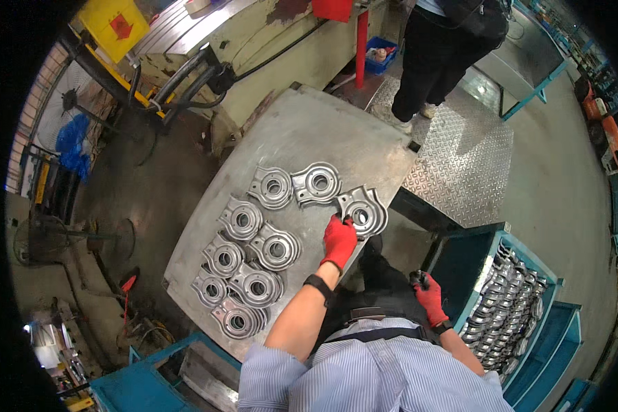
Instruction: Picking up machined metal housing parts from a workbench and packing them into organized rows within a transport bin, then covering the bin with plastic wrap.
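My left hand [340, 242], in a red glove with dark fingertips, is closed on the near edge of a silver stamped metal bracket [372, 221] with a round ringed hole. That bracket lies at the right edge of a grey metal table [364, 130], in what looks like a stack. To its left sit several similar bracket stacks, among them one at the back [321, 181] and one at the front [237, 321]. My right hand [430, 299], also red-gloved, hangs beside my right hip near a blue bin. Its dark fingertips are curled together; anything in them is hidden.
The blue bin [487, 250] at right holds many nested metal parts [505, 309]. Ahead, a person [426, 62] in dark trousers stands by a tread-plate platform [463, 178]. A large pale machine [275, 48] borders the table's far side. Blue metal framing [134, 388] stands at lower left.
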A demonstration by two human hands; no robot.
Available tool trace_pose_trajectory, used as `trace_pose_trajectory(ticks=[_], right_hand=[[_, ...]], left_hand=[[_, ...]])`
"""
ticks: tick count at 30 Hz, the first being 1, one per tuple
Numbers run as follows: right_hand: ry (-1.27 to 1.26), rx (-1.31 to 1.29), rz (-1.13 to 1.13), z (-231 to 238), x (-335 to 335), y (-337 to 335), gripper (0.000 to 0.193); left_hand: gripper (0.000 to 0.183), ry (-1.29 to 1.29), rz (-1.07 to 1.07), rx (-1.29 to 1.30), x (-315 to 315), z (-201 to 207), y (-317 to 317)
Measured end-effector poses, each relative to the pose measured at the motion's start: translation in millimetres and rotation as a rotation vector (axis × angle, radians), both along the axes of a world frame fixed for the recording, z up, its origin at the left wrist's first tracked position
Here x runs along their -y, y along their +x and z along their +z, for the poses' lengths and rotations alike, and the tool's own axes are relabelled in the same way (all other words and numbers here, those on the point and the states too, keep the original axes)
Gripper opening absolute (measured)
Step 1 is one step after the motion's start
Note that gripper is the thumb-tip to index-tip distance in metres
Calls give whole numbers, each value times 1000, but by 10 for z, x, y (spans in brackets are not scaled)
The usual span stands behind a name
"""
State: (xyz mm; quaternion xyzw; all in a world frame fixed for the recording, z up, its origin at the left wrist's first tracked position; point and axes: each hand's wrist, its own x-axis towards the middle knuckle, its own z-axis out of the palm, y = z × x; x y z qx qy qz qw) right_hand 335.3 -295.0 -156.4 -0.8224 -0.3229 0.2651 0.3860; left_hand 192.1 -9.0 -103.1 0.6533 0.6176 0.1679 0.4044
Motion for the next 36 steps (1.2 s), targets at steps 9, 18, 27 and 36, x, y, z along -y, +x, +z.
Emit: trace_pose_trajectory(ticks=[9,18,27,36], right_hand=[[-60,142,325,534,-470,-246,38],[-64,147,594,558,-730,-622,42],[-171,193,631,356,-921,-685,43],[-222,194,645,314,-914,-740,44]], left_hand=[[25,-579,281,663,597,-16,-1018],[27,-563,332,710,941,-250,-1146],[30,-278,250,303,863,-418,-1013],[31,-293,270,167,816,-242,-943]])
